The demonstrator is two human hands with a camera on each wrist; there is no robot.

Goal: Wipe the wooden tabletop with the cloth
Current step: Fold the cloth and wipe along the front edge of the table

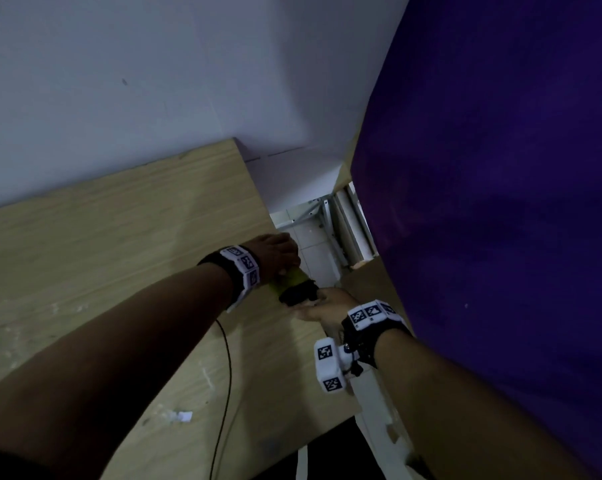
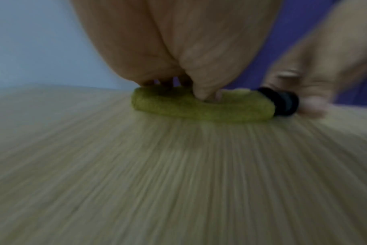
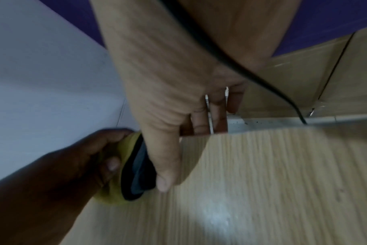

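A folded yellow-green cloth (image 1: 289,277) (image 2: 199,107) lies on the light wooden tabletop (image 1: 102,254) (image 3: 283,182), close to its right edge. My left hand (image 1: 278,252) (image 3: 73,165) grips the cloth from above with curled fingers, the thumb pressed into its fold. A black and grey layered piece (image 1: 297,294) (image 2: 283,102) (image 3: 136,174) sits against the cloth's right end. My right hand (image 1: 327,306) (image 3: 168,132) is at the table edge. Its straight thumb lies along the black piece and its fingers reach down past the edge. The wrist views are blurred.
A purple panel (image 1: 500,168) rises close on the right and a white wall (image 1: 119,81) runs behind the table. Floor and metal legs (image 1: 320,244) show in the gap between. A black cable (image 1: 228,368), white scraps (image 1: 183,415) and pale smears (image 3: 218,215) lie on the wood.
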